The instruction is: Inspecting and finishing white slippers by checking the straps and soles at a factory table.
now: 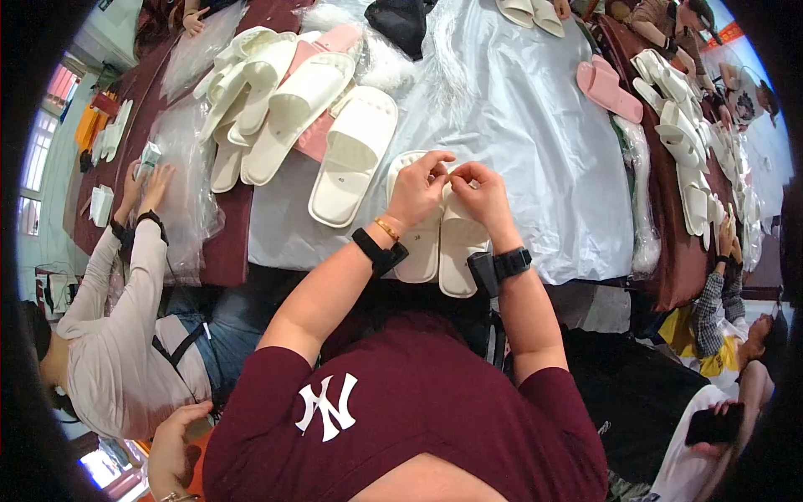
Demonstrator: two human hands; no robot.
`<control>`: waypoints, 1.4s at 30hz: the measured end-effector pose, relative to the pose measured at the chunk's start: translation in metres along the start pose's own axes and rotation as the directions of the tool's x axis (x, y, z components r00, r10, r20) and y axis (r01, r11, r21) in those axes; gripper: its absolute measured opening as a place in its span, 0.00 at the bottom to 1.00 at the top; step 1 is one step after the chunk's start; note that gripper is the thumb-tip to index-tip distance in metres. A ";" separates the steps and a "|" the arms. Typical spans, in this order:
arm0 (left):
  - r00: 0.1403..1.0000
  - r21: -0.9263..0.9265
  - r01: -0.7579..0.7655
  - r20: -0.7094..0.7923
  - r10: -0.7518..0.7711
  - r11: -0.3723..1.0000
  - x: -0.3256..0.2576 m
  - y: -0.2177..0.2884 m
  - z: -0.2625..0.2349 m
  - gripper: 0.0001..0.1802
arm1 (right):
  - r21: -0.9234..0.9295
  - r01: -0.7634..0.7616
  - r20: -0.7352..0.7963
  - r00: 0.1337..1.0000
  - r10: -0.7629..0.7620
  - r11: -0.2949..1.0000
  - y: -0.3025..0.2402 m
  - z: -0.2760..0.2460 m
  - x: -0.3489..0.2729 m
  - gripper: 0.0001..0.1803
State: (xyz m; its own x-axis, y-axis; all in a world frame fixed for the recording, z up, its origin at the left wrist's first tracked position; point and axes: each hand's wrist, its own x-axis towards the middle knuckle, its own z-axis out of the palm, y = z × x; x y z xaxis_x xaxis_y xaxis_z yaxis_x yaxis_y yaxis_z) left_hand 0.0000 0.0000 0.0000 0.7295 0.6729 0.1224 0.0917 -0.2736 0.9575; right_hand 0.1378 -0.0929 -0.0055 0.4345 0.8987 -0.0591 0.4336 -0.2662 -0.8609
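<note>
A pair of white slippers lies side by side at the table's near edge: the left slipper [416,251] and the right slipper [458,259]. Above their straps, my left hand [416,191] and my right hand [480,197] almost meet, fingertips pinched. Whatever sits between the fingers, if anything, is too small to make out. Both hands hide much of the slippers' upper parts. Just to the left, a single white slipper [353,155] leans out from a heap of white slippers [284,100] with pink slippers [316,136] among them.
Crinkled silvery sheeting [535,151] covers the table. Clear plastic bags [188,159] lie at left, near a co-worker's hands [150,188]. A black bag [400,25] sits at the back. Pink slippers [609,89] rest at right; more white slippers [690,159] line the far-right table.
</note>
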 end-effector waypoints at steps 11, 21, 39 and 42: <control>0.955 0.439 -0.219 -0.087 0.284 0.871 -0.047 0.020 -0.022 0.11 | 0.290 0.062 -0.444 0.893 0.077 0.955 0.051 -0.033 -0.056 0.11; 0.999 0.558 0.029 -0.039 -0.009 0.829 -0.059 -0.010 0.010 0.13 | 0.216 -0.017 -0.305 0.949 0.084 0.976 0.025 0.003 -0.096 0.10; 0.829 0.707 0.191 -0.487 0.274 0.681 0.036 0.035 -0.267 0.27 | 0.434 0.001 -0.519 0.818 0.249 0.901 0.058 -0.073 -0.098 0.12; 0.867 0.612 0.086 -0.435 0.243 0.786 0.016 0.040 -0.211 0.25 | 0.404 0.032 -0.644 0.720 0.259 0.914 0.083 -0.125 -0.101 0.11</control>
State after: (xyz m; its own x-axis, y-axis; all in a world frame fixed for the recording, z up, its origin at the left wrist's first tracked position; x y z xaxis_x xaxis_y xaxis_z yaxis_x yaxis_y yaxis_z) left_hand -0.1281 0.1449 0.0956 0.3596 0.8158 0.4530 0.5497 -0.5775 0.6037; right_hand 0.2287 -0.2497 -0.0073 0.9335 0.3536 0.0594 0.0913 -0.0742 -0.9931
